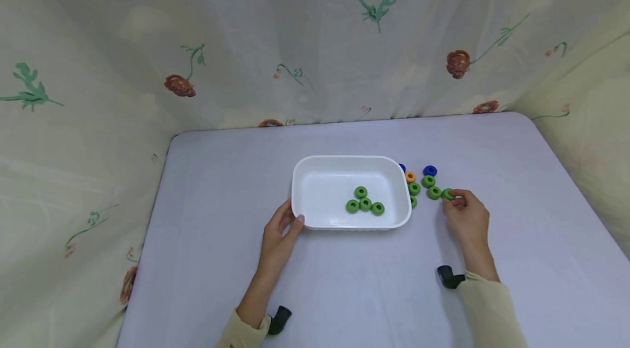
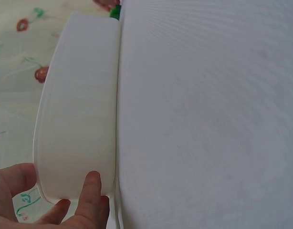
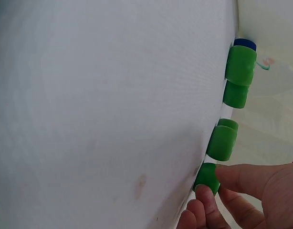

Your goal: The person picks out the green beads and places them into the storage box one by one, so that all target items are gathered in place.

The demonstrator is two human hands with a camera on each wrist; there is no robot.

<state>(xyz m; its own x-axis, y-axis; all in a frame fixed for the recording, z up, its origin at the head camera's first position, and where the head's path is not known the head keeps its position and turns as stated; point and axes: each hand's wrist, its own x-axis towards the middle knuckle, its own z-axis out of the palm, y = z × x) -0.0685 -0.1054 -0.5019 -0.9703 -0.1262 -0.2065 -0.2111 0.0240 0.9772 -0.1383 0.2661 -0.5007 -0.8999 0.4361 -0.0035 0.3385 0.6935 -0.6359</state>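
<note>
While the left hand [image 1: 275,241] grips the near-left corner of the white rectangular tray [image 1: 320,189], thumb at the rim and fingers against the outer wall, four green ring beads [image 1: 365,208] lie inside, toward its right. Beyond the right wall sit an orange ring bead [image 1: 409,180], two blue ring beads [image 1: 427,173] and other green ones. Farthest right, the right hand [image 1: 468,219] pinches the held green bead [image 1: 445,195] at the tabletop [image 1: 521,200]. It looks light, hard and smooth, likely sturdy but apt to slip; its rounded outer sides seem the best hold.

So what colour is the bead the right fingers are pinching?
The bead is green, clearest in the right wrist view.
</note>
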